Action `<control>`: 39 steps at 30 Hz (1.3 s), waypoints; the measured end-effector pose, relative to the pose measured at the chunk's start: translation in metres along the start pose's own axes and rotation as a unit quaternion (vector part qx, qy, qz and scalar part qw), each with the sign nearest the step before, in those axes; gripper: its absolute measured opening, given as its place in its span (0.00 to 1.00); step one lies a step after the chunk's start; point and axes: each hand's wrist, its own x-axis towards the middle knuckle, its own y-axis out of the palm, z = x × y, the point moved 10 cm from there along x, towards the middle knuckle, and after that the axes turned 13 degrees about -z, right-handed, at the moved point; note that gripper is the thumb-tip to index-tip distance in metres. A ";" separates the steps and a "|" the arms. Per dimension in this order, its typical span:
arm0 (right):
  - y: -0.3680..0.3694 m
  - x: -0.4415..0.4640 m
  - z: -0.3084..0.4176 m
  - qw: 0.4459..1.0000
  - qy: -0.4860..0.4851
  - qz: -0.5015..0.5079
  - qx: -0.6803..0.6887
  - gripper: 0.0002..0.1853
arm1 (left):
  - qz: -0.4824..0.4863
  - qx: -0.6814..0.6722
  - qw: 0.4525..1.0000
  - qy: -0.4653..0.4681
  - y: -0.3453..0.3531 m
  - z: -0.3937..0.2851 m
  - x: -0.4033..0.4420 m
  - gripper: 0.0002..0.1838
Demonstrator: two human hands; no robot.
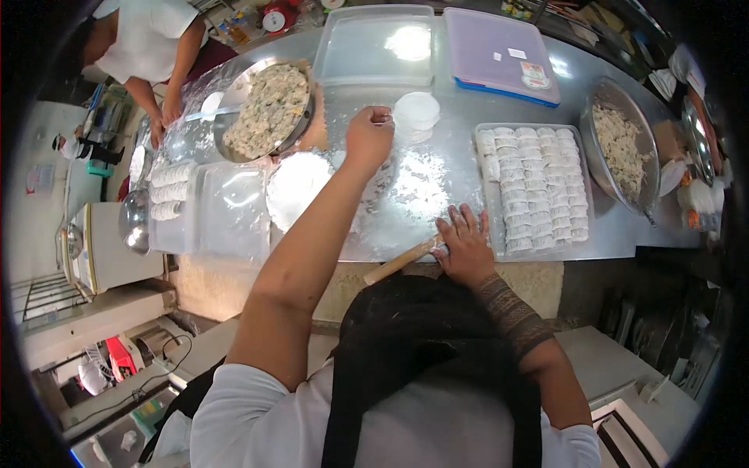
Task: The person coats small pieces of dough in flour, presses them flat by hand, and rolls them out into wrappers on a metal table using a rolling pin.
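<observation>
My left hand point(370, 140) reaches across the steel table, fingers curled, just left of a small stack of round white dough wrappers point(417, 111). A pale bit shows at its fingertips, too small to name. Near the front edge my right hand point(466, 243) lies over one end of a wooden rolling pin point(402, 263), its thumb along the pin and its fingers stretched onto the floured table point(413, 222). To the right of that hand, a plastic tray point(491, 195) holds rows of floured, filled dumplings point(538, 183).
A pan of filling point(269, 109) and a pile of flour point(299, 187) are on the left. Plastic containers point(374, 47) and a purple-lidded box point(499, 51) stand at the back. A metal bowl of filling point(620, 140) is far right. Another person point(156, 47) works at the left end.
</observation>
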 end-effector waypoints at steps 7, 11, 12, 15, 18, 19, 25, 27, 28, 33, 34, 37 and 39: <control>-0.005 0.003 0.005 1.000 0.004 -0.020 -0.014 0.33 | 0.090 0.120 0.989 -0.018 -0.172 0.032 0.016 0.17; -0.006 0.001 0.006 0.999 -0.004 -0.043 -0.018 0.32 | 0.253 0.284 0.916 0.126 -0.165 0.058 -0.042 0.21; -0.006 0.001 0.006 0.999 -0.004 -0.044 -0.023 0.32 | 0.262 0.303 0.897 0.185 -0.157 0.062 -0.060 0.23; -0.005 0.001 0.007 0.998 -0.004 -0.047 -0.035 0.32 | 0.215 0.301 0.908 0.195 -0.144 0.074 -0.075 0.20; -0.007 0.001 0.009 0.997 -0.007 -0.058 -0.043 0.33 | 0.172 0.283 0.919 0.213 -0.148 0.064 -0.067 0.19; -0.007 0.001 0.009 0.997 -0.005 -0.063 -0.042 0.33 | 0.153 0.277 0.921 0.227 -0.151 0.060 -0.062 0.18; -0.010 0.000 0.009 0.995 0.009 -0.089 -0.037 0.33 | 0.186 0.249 0.930 0.195 -0.162 0.069 -0.050 0.19; -0.013 0.000 0.010 0.994 0.009 -0.099 -0.037 0.32 | 0.221 0.259 0.912 0.227 -0.161 0.071 -0.055 0.20; -0.014 0.000 0.011 0.994 0.009 -0.102 -0.036 0.32 | 0.239 0.263 0.903 0.243 -0.159 0.071 -0.059 0.20; -0.017 0.001 0.011 0.994 0.019 -0.105 -0.023 0.32 | 0.196 0.291 0.904 0.243 -0.162 0.068 -0.063 0.21; -0.016 0.001 0.011 0.994 0.021 -0.102 -0.025 0.32 | 0.180 0.299 0.904 0.246 -0.162 0.070 -0.062 0.22; -0.015 0.001 0.009 0.995 0.022 -0.097 -0.026 0.32 | 0.194 0.264 0.924 0.199 -0.163 0.068 -0.057 0.19; -0.014 0.001 0.008 0.995 0.023 -0.095 -0.022 0.32 | 0.204 0.233 0.939 0.148 -0.166 0.084 -0.049 0.18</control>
